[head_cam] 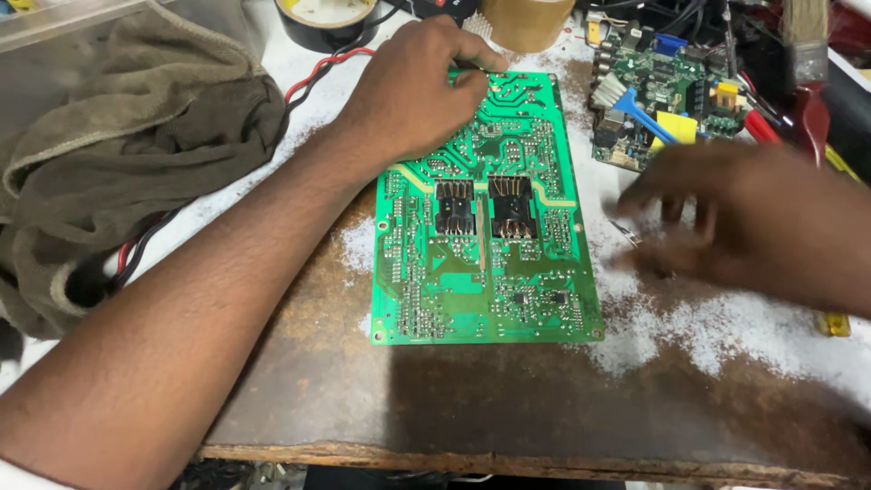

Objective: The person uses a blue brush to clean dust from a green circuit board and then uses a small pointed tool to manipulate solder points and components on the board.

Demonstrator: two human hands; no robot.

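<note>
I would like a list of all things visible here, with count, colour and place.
large circuit board: 1, green, centre of workbench
small circuit board: 1, green with blue and yellow parts, upper right
cloth: 1, olive-brown, left
wires: several, red and black, beside cloth
tape roll: 1, brown, top centre
black roll: 1, top, left of tape roll
brush: 1, red handle, top right
workbench: 1, brown, worn white patches
left hand: on large circuit board's top edge
right hand: blurred, right of board
</note>
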